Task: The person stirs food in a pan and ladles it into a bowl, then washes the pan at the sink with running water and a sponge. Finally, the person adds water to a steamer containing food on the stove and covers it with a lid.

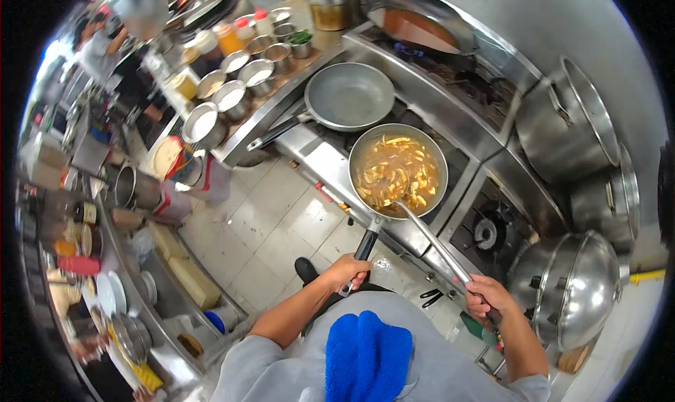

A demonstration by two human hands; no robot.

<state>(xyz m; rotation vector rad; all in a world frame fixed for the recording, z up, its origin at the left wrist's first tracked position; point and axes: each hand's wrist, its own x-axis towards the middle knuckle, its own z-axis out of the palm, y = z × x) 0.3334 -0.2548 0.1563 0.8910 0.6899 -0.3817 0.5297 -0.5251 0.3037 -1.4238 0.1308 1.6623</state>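
A frying pan [441, 146] on the stove holds brown sauce with yellowish sliced pieces [394, 166]. My left hand [349, 271] is wrapped around the pan's black handle [366, 246]. In my right hand [488, 296] is the long metal handle of a ladle [439, 247]; its bowl end dips into the sauce and is partly hidden there. Just behind this pan sits a second grey frying pan [349, 96] with nothing in it, its black handle pointing left.
Metal containers of seasonings [230, 98] and squeeze bottles [228, 39] crowd the left counter. A wok [425, 33] rests on the back burner. Large steel pots [562, 120] and a domed steel vessel [573, 289] stand right. Another person [98, 54] is at far left.
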